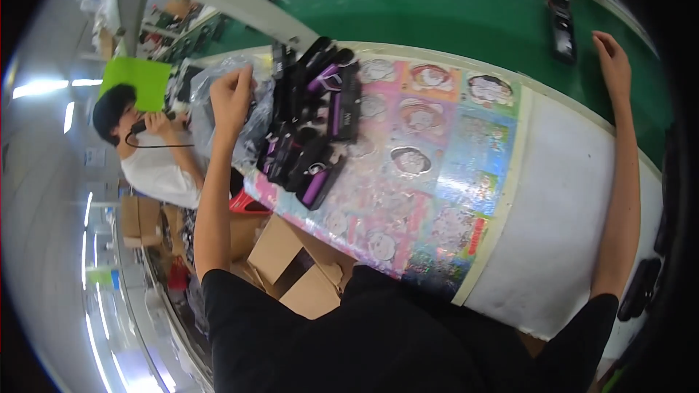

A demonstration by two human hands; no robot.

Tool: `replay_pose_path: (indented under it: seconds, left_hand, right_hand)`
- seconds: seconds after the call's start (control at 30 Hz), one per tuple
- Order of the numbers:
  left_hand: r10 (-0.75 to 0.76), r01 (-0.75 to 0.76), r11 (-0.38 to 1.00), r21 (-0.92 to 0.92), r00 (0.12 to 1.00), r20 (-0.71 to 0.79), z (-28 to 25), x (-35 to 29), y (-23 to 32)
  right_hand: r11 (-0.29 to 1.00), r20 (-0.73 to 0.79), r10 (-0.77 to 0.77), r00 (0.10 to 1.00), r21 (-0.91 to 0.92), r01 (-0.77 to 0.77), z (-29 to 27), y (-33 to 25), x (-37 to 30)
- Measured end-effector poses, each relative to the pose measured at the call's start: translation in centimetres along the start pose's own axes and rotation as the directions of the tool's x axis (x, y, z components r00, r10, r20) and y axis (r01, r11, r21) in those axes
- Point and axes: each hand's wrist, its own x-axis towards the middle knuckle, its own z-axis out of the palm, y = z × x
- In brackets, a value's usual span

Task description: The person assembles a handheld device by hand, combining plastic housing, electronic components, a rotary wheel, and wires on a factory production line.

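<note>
My left hand [231, 98] is closed at the left, over a crumpled clear plastic bag [207, 91]; what its fingers hold, if anything, is hidden. Just right of it lies a heap of black and purple handheld devices [313, 182] on the table's edge. Out to the right, my right hand [613, 62] is over a green belt, its fingers stretched and nothing seen in them. Close by that hand, a black handheld device [562, 25] with a round silver-ringed end lies on the belt, apart from the fingers.
A colourful picture-printed sheet [429, 189] covers the table, with a white sheet [557, 204] beside it. The green belt [437, 7] runs along the far side. Below left stands an open cardboard box [313, 298]. Another person [156, 160] sits at the left. Dark devices [641, 287] lie at the right.
</note>
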Motion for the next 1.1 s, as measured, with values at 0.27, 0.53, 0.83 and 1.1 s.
replay_pose_path:
  seconds: [0.27, 0.53, 0.83, 1.1]
  left_hand:
    - [-0.122, 0.068, 0.941, 0.332, 0.982, 0.144, -5.2, -5.4, -8.3]
    - [-0.149, 0.012, 0.877, 0.481, 0.958, 0.246, -2.5, -0.9, -16.0]
    - [-0.398, 0.337, 0.84, 0.425, 0.915, 0.062, -1.3, 0.8, -14.3]
    - [0.007, -0.044, 0.735, 0.676, 0.998, 0.057, -7.4, -1.6, -22.7]
  right_hand:
    - [1.0, 0.032, 0.016, 0.999, 0.016, -0.017, 1.9, 0.3, 0.7]
    - [0.998, -0.021, 0.006, 1.0, 0.06, -0.005, 0.9, -0.6, 0.0]
    - [0.998, -0.01, 0.016, 1.0, 0.058, -0.015, 1.4, -1.6, -0.9]
    - [0.993, -0.069, -0.03, 0.997, 0.116, 0.037, 3.1, -7.3, -0.4]
